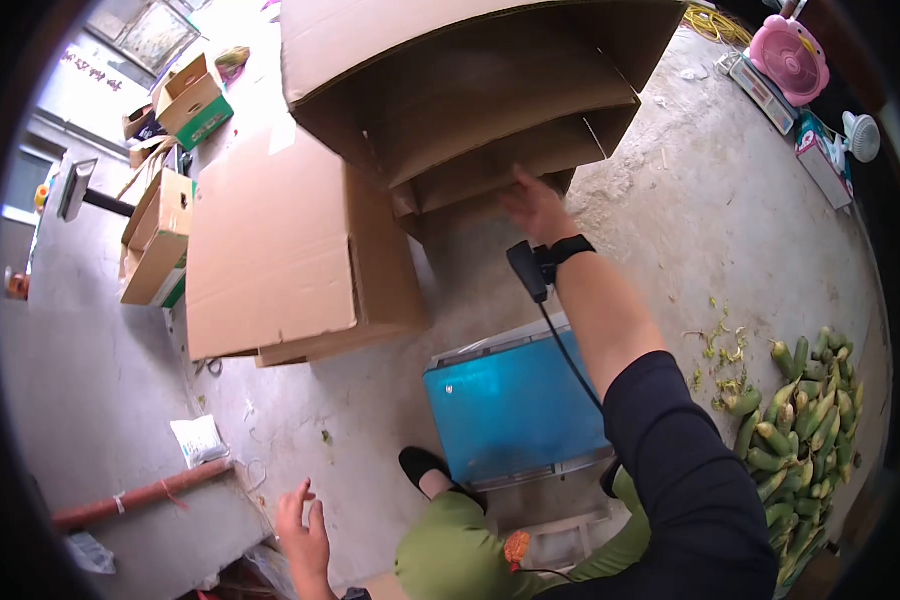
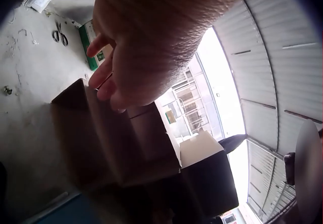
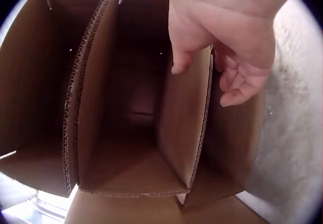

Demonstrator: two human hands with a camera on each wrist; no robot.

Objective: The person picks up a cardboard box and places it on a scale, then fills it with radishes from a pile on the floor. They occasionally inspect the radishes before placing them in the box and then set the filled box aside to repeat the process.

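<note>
Several open cardboard boxes (image 1: 420, 30) lie on their sides in a stack in the head view, their hollow insides facing me. My right hand (image 1: 538, 208) is at the lower edge of this stack. In the right wrist view it grips the edge of a cardboard box wall (image 3: 186, 118), thumb on one side and curled fingers on the other. My left hand (image 1: 305, 535) is low in the head view, away from the boxes, its fingers loosely bent and holding nothing. A large closed-sided cardboard box (image 1: 270, 240) stands beside the stack.
A blue-topped low stand (image 1: 515, 405) is at my feet. Green radishes (image 1: 805, 430) are heaped at right. A pink fan (image 1: 788, 60) stands at the far right. Green-and-tan cartons (image 1: 160, 240) and a red pipe (image 1: 145, 495) are at left; scissors (image 2: 60, 34) lie on the floor.
</note>
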